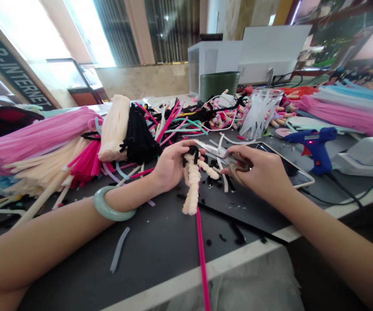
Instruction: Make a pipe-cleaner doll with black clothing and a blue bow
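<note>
Cream fuzzy doll [191, 185], black at the head, sits between the two hands, upright over the dark surface [160, 255]; the left hand [170, 166] is curled nearly closed, fingers pinching the doll's head end; over on the other side, the right hand [257, 166] is wrapped round the handles of the scissors [217, 150], blades pointing at the left fingertips; and the count: one doll held, one pair of scissors, one blue glue gun [317, 149], one clear cup [262, 114] of many sticks, one green bangle [109, 206].
</note>
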Demonstrator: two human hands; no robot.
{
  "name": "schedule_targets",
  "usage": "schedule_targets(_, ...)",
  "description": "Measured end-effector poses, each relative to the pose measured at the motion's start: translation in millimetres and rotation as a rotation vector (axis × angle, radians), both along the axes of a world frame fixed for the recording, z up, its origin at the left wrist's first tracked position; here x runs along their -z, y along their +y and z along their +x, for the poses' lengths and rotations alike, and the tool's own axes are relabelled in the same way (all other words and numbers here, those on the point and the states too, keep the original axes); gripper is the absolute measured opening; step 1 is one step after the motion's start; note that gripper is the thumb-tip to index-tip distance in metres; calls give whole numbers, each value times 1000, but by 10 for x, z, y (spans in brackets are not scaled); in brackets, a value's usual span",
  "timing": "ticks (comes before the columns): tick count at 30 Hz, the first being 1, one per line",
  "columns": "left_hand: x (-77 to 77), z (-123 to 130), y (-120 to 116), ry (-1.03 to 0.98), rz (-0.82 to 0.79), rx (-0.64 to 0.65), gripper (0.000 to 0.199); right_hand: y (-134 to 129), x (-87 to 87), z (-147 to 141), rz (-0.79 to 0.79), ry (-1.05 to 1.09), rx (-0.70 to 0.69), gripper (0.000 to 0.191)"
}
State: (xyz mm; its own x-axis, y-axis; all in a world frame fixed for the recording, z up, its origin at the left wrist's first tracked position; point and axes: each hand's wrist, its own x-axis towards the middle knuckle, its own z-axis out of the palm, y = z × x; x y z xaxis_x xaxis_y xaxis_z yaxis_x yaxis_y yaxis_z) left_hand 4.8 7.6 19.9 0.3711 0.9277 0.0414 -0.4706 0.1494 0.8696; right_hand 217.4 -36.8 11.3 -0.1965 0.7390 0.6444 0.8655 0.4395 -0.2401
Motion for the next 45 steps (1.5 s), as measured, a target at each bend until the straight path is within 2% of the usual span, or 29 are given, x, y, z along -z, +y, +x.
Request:
schedule_targets(5,-9,5,-4,24,15,-66,34,-21,-15,-23,-8,47,4,33)
schedule_targets(10,-5,7,5,17,10,-122,29,-16,6,-15,-54,-47,-10,35)
schedule_targets(17,-6,18,19,21,0,-183,28,-38,-9,-27,-76,-92,95,31)
schedule_targets(23,-5,14,20,32,3,-146,30,-37,-4,-24,-52,-113,90,28)
schedule_targets(31,-12,18,5,30,0,-172,28,-14,1,-11,-79,-128,92,31)
schedule_targets(35,-3,17,7,24,23,-183,26,7,16,-1,-89,-101,44,30)
schedule_targets(41,49,10,49,19,87,-125,24,45,55,11,-26,-74,21,51)
schedule_targets(45,62,28,40,37,99,-63,23,57,67,15,-29,-46,38,48)
